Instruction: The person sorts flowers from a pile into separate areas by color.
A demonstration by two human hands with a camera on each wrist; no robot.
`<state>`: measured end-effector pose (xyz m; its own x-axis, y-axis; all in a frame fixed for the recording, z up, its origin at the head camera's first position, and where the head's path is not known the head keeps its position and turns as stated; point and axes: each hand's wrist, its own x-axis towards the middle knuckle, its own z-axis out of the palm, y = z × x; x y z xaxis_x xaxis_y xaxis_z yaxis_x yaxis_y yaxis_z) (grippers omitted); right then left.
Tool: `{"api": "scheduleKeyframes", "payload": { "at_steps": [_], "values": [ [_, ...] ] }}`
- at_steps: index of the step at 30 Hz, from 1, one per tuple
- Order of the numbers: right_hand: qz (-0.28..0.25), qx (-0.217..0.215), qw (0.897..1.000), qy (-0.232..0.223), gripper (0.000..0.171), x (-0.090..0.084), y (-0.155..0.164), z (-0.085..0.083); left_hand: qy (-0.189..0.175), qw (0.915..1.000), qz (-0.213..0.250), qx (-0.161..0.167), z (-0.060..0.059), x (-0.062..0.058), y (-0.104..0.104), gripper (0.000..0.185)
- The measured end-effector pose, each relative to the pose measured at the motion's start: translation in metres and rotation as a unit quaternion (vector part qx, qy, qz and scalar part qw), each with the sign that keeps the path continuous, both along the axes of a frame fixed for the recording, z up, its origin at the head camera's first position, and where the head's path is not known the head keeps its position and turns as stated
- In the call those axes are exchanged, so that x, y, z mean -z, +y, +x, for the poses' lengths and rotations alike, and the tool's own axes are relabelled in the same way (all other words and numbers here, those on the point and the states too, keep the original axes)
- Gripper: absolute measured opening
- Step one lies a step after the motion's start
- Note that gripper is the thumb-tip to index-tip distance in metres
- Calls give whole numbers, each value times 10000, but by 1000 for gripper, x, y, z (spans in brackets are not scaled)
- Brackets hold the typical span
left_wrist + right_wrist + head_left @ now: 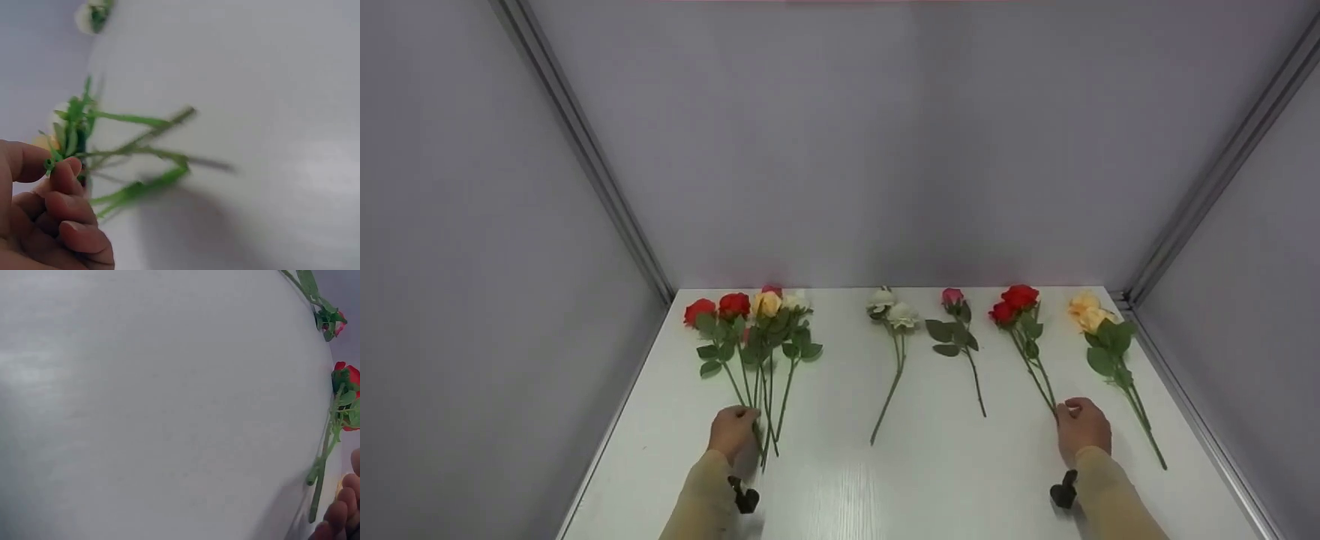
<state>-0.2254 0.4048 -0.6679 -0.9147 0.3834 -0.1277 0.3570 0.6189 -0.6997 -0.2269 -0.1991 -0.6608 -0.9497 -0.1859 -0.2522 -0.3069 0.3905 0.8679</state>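
Note:
My left hand [733, 431] is at the lower stems of a mixed bunch of artificial roses [765, 337], red, yellow and white. In the left wrist view its thumb and forefinger pinch a green rose stem [49, 165], whose cut end shows. Several other stems [152, 132] spread beyond the fingers, blurred. My right hand [1084, 431] is beside the stem ends of two red roses [1016, 304], its fingers loosely bent. The right wrist view shows those rose stems [323, 481] with their ends loose next to the fingertips [336, 514].
Between the hands lie two white roses [901, 316] and a pink rose [952, 298] on the white table [840, 420]. Two yellow roses [1091, 313] lie at the far right. Grey panels [840, 150] enclose the table at the back and sides.

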Motion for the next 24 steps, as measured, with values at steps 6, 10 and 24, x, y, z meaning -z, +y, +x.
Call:
{"api": "scheduleKeyframes", "payload": {
  "at_steps": [6, 10, 24],
  "values": [
    [212, 76, 9968, 765, 35, -11, -6, 0, -9, 9816, 1905, -157, -4, -24, 9, 25],
    [330, -14, 9933, 1105, 32, -21, -15, -2, 124, 9707, 2398, -108, -7, -44, 19, 27],
    [-88, -871, 9855, 1451, 25, -46, -74, -6, 495, 9499, 3077, -224, -1, -93, 63, 30]
  ]
}}
